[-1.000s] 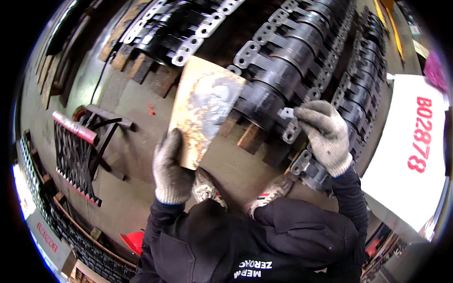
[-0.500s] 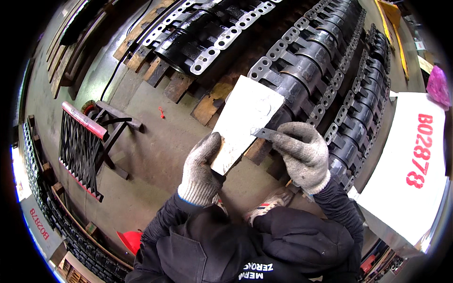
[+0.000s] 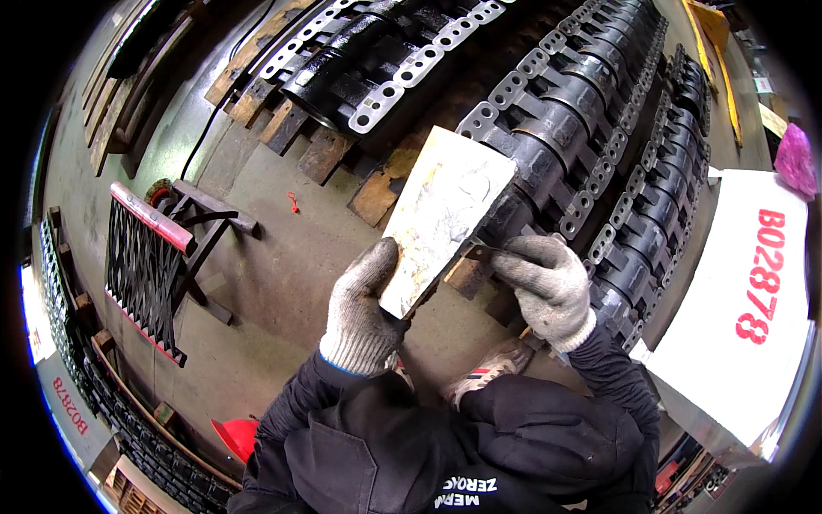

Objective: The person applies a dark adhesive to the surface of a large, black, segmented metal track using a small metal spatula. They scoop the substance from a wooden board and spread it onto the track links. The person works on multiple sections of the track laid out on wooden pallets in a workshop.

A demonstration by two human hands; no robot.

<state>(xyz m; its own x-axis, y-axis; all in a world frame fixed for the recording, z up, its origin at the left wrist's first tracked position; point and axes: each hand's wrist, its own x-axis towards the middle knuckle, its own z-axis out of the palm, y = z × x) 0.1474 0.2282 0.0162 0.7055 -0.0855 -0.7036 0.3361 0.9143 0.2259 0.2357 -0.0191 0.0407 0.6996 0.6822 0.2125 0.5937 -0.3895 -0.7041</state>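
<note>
Right hand (image 3: 548, 287) has shifted onto the board's right edge, pinching a thin tool; left hand (image 3: 364, 308) grips the pale rectangular board (image 3: 445, 214) over track chains (image 3: 582, 128).

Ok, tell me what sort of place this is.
Most likely a heavy-industry workshop or factory floor. Long dark steel track chains lie on wooden blocks over a bare concrete floor, and the person wears knit work gloves: left hand holds a pale board, right hand touches its edge.
</note>
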